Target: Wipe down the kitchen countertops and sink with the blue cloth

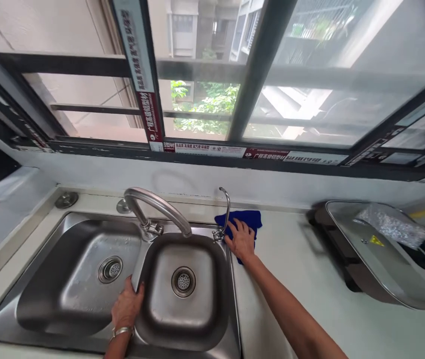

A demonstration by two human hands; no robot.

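Observation:
A dark blue cloth [249, 219] lies on the pale counter at the right rim of the steel double sink [236, 299]. My right hand [241, 240] bears down on it, fingers somewhat apart and bent over the fabric, holding it against the counter. Just left of those fingers rises a small thin curved tap [227, 209], with cloth behind its stem. My left hand [127, 301], with a bracelet at the wrist, grips the divider [137, 264] between the two basins. Its fingertips are partly hidden.
A large curved faucet [160, 204] arches over the right basin. Round metal fittings [66, 200] sit behind the sink. At the right stands an electric pan [380, 259] with a glass lid and a clear plastic bundle [391, 224] on top. A framed window [205, 149] runs behind.

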